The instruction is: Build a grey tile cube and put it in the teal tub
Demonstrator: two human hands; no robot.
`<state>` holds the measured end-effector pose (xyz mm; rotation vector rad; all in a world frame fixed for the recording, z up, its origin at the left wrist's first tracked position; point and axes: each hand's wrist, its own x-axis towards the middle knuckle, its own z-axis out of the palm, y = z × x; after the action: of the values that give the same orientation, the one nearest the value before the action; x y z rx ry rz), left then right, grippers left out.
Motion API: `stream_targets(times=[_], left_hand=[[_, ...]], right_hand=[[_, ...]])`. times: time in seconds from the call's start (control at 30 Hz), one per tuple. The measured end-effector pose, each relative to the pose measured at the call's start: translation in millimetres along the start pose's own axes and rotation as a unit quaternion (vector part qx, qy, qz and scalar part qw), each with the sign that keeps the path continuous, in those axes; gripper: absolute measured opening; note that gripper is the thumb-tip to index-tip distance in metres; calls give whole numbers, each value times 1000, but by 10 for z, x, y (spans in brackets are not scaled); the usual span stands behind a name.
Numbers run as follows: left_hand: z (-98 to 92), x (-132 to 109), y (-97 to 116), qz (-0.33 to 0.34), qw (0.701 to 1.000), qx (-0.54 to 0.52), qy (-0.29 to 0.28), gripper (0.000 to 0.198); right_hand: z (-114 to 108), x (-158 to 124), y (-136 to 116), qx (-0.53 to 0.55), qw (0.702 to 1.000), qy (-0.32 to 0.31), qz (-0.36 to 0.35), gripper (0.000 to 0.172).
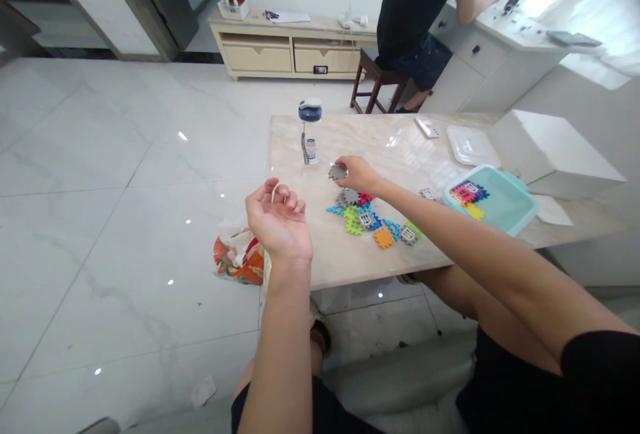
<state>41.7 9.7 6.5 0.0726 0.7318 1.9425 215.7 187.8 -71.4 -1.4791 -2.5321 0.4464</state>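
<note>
The marble table (350, 261) carries a teal tray (505, 211) and a cluster of colourful puzzle tiles (373, 221). My right hand (356, 173) pinches a grey tile (337, 172) above them; my left hand (277, 221) curls loosely around a small white piece (273, 192).

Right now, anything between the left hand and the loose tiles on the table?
Nothing visible. The left hand hangs curled at the table's near-left edge; bare marble lies between it and the tile pile. The right hand holds a grey tile beyond the pile.
</note>
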Motion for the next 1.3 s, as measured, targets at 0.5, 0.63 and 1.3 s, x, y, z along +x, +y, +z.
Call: stream_targets(times=[0.5, 0.63, 1.3], left_hand=[[211, -438, -1042, -281, 908, 241, -197, 41], [236, -440, -1197, -306, 890, 240, -236, 46], [43, -84, -544, -242, 898, 283, -235, 40]], right_hand=[[-900, -1844, 95, 302, 925, 149, -177, 49], [-967, -1944, 264, 276, 929, 156, -188, 50], [-753, -1646, -154, 270, 928, 156, -202, 69]])
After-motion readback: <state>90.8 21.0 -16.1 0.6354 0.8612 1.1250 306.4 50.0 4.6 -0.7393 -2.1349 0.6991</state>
